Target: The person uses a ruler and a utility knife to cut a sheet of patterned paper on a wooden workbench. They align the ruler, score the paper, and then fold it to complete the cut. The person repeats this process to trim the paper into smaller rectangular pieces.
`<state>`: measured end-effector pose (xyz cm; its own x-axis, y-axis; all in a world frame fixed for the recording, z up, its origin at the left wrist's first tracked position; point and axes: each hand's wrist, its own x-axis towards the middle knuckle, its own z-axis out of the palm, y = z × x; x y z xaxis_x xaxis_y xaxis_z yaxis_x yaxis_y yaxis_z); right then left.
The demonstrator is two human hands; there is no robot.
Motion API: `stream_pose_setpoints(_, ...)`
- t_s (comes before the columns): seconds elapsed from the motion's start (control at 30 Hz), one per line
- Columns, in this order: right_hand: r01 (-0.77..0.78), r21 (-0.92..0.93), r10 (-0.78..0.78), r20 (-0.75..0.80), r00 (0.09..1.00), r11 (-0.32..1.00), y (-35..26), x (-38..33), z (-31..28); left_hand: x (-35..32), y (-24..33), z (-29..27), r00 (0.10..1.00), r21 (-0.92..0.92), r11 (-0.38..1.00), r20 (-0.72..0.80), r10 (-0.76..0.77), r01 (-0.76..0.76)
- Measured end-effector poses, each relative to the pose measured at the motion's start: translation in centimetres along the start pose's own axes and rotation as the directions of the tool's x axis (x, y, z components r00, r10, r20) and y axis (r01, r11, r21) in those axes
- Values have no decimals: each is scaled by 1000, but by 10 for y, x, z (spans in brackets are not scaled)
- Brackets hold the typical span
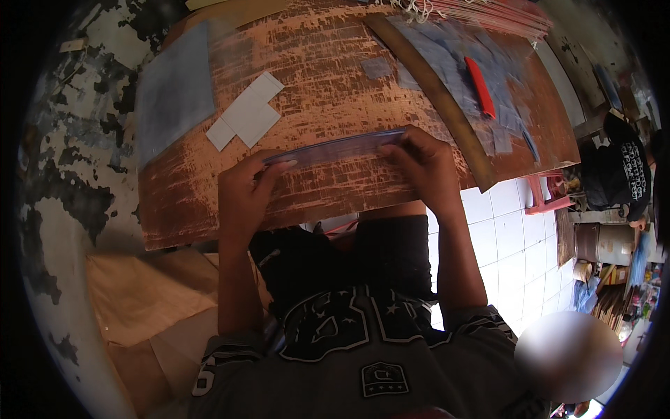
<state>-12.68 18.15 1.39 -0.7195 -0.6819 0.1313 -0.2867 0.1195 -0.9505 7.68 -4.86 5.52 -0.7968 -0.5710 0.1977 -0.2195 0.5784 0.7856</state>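
Note:
Between my two hands a narrow strip of translucent bluish plastic sheet [335, 145] is stretched above the near part of the table. My left hand [244, 185] pinches its left end between thumb and fingers. At the other end, my right hand [427, 164] grips the strip the same way. Beyond my left hand lie white card pieces [246, 115], set against each other on the worn tabletop. A red cutter-like tool [480, 87] rests at the right on a pile of bluish plastic sheets [440, 52].
A long brown ruler-like strip [436, 98] runs diagonally over the scratched wooden table [314, 77]. One larger bluish sheet [178, 94] lies at the left, and pink cords [488, 17] at the far right. Another person [614, 167] is at the right; brown paper [153, 293] sits lower left.

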Motion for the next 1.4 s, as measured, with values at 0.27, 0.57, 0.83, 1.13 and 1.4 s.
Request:
stream_pose_setpoints(0.27, 64, -101, -88, -251, 964, 993, -10, -12, 13, -16, 0, 20, 962, -114, 992, -261, -84, 56)
stream_pose_setpoints(0.57, 20, -277, -137, -412, 901, 961, -20, -24, 30, -29, -2, 38, 904, -80, 988, -399, -154, 133)
stream_pose_setpoints(0.83, 58, -396, -241, -431, 870, 916, -12, -24, 40, -35, 3, 45, 888, -5, 999, -460, -32, 33)
stream_pose_setpoints(1.13, 51, -260, -135, -316, 939, 964, -15, -20, 19, -29, -2, 34, 933, -17, 998, -358, 44, -54)
stream_pose_setpoints(1.4, 44, -17, -46, -112, 993, 999, -34, 0, -7, -14, -3, 20, 972, -438, 895, -162, -173, 86)
